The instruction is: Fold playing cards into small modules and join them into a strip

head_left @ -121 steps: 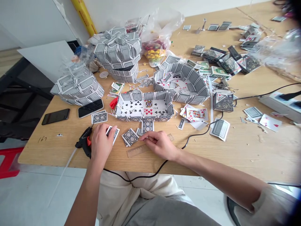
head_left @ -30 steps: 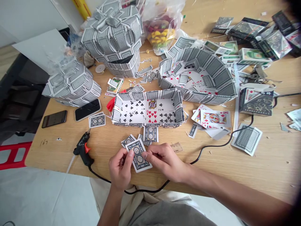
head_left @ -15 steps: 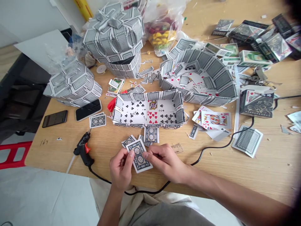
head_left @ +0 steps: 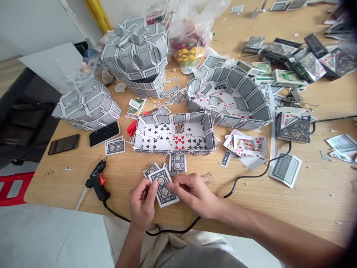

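Observation:
Both hands hold one face-down playing card [head_left: 164, 190] with a blue-grey patterned back, just above the table's near edge. My left hand [head_left: 142, 203] pinches its left side and my right hand [head_left: 195, 195] pinches its right side. More face-down cards [head_left: 177, 162] lie just beyond it. Behind them stands a rectangular open box built from playing cards [head_left: 173, 136], its floor showing clubs and hearts. A black hot glue gun [head_left: 97, 181] with an orange trigger lies left of my hands, its cord running under my arms.
Two domed card-built structures [head_left: 136, 56] [head_left: 85, 104] stand at back left, and a curved card-built tray [head_left: 228, 96] at centre back. Two phones [head_left: 103, 133] lie at left. Card packs [head_left: 292, 126], loose cards and a plastic bag [head_left: 189, 41] clutter the wooden table [head_left: 306, 201].
Four seconds ago my hands lay flat on cards on the table; now both hold a single card lifted near the edge. Over the last second the hands barely moved; the camera shifted slightly.

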A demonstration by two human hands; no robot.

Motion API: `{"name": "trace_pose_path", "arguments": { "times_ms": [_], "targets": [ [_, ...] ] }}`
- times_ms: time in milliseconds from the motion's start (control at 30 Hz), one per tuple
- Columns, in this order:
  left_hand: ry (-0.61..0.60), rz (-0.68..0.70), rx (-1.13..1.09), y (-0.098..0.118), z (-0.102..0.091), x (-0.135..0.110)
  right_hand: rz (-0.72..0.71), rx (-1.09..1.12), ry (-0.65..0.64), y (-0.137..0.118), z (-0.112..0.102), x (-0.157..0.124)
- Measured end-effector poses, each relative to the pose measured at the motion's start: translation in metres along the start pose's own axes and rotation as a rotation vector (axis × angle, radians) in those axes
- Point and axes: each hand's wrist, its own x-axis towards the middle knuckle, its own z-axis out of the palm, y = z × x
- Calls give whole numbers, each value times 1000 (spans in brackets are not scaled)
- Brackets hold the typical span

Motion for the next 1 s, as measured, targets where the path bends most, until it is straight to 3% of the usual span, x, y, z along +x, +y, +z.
{"name": "trace_pose_path", "arguments": {
  "times_ms": [567,1000],
  "targets": [
    [0,43,-16,-9,-1,3,-12,-63,6,6,5,1],
    [-86,66,-68,-20,-3,10,-13,-112,-13,9,6,0]
  ]
}}
